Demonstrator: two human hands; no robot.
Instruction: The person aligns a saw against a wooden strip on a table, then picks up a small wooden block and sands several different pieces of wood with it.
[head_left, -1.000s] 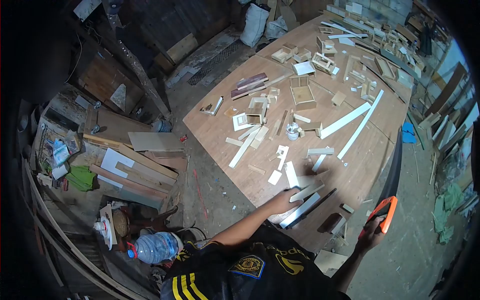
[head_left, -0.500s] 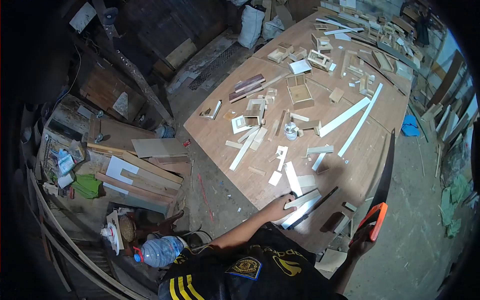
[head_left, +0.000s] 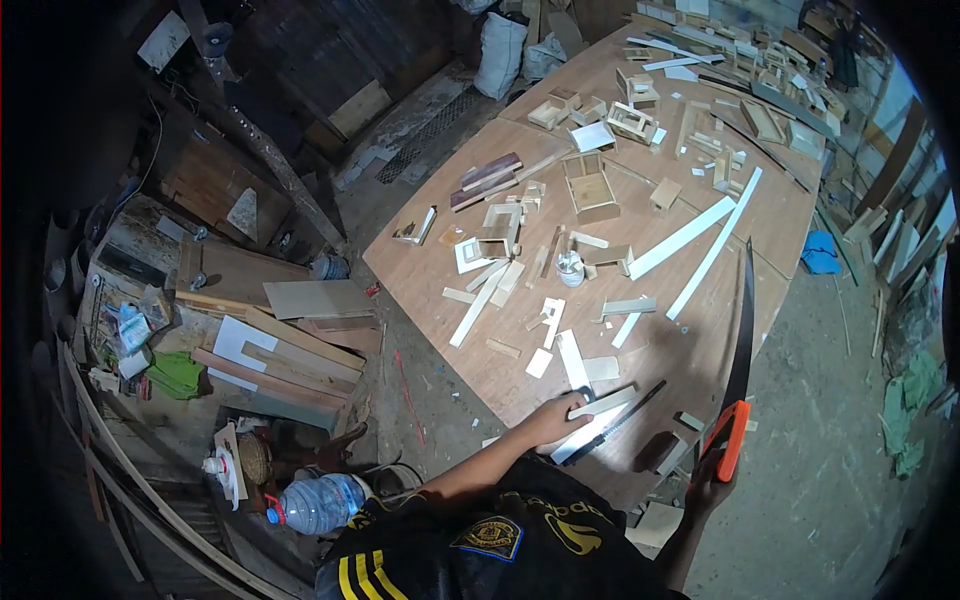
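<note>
Clearly, we have the wood strip (head_left: 605,401) on our left side: our left hand (head_left: 553,420) pinches its near end, over the end of the table (head_left: 410,278) closest to our body, by the near left corner. From those fingers the strip's long axis runs rightward and slightly away from us, so its free end points across the table toward the right edge. We cannot tell whether its underside touches the white board (head_left: 585,436) below. A slim dark tool (head_left: 640,404) lies just beside it, slanting more steeply away from us. Our right hand (head_left: 708,478) is closed around the orange handle of the handsaw (head_left: 741,345), out by the table's right edge and well apart from the strip. We have the blade pointing almost straight away from our body, its tip farthest from us, so blade and strip lie nearer to crosswise than parallel. Between them, nearer the right hand, sits a dark block (head_left: 657,452). Our left hand is plainly the nearer one, already touching the strip.
</note>
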